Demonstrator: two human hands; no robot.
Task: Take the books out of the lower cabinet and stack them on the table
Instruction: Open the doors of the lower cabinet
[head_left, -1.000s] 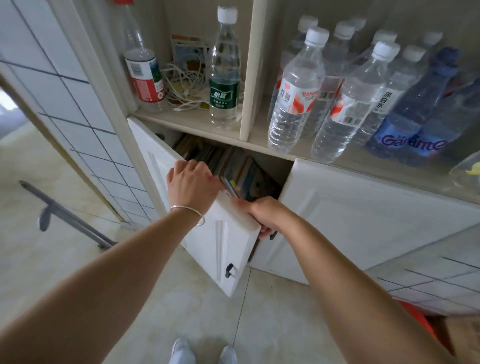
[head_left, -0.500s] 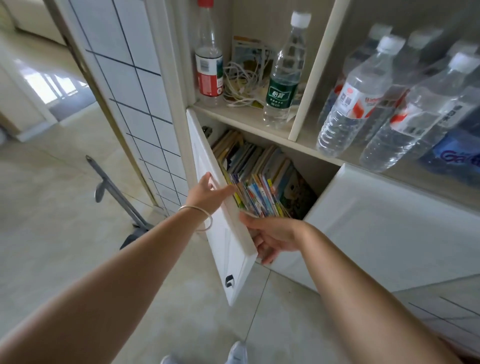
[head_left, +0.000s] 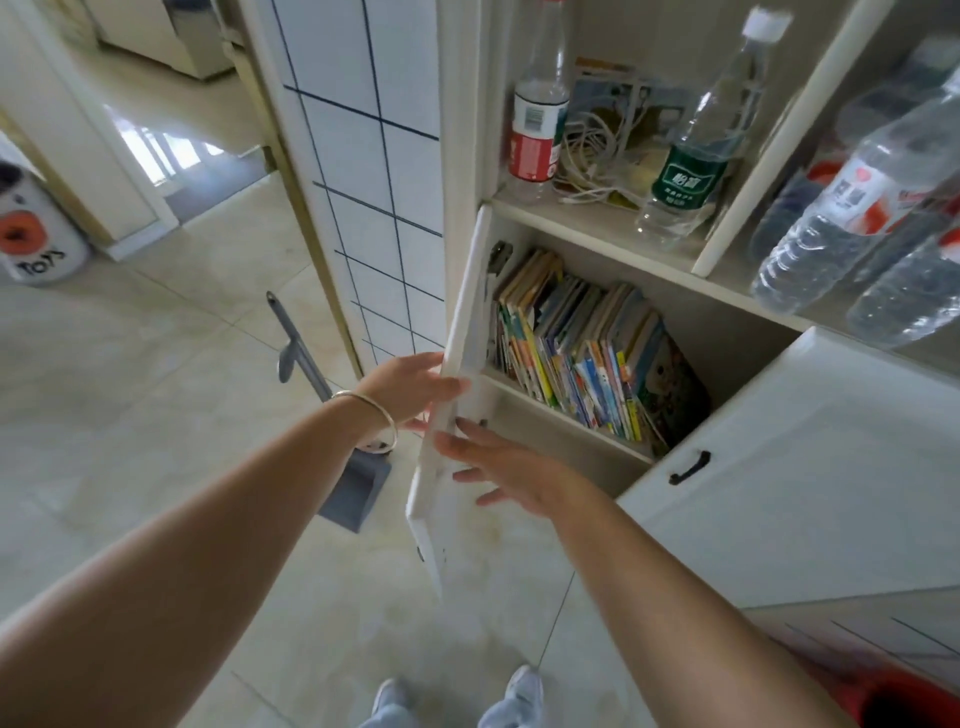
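Observation:
A row of thin, colourful books (head_left: 576, 358) stands upright and leaning in the lower cabinet's left compartment. The white cabinet door (head_left: 457, 384) is swung wide, edge-on to me. My left hand (head_left: 410, 387), with a silver bangle on the wrist, holds the door's outer edge, thumb on the near face. My right hand (head_left: 498, 465) hovers with spread, relaxed fingers just inside the door, in front of the cabinet's bottom ledge, holding nothing. No table is in view.
The right cabinet door (head_left: 810, 462) with a black handle is shut. Water bottles (head_left: 841, 228) and a tangle of white cables (head_left: 592, 156) fill the shelf above. A grey dustpan (head_left: 353, 488) stands on the tiled floor left of the door. A red bin (head_left: 904, 696) sits bottom right.
The left door has swung from half open to wide open under my left hand. My right hand has left the door's top edge and dropped lower. The books are now in full view.

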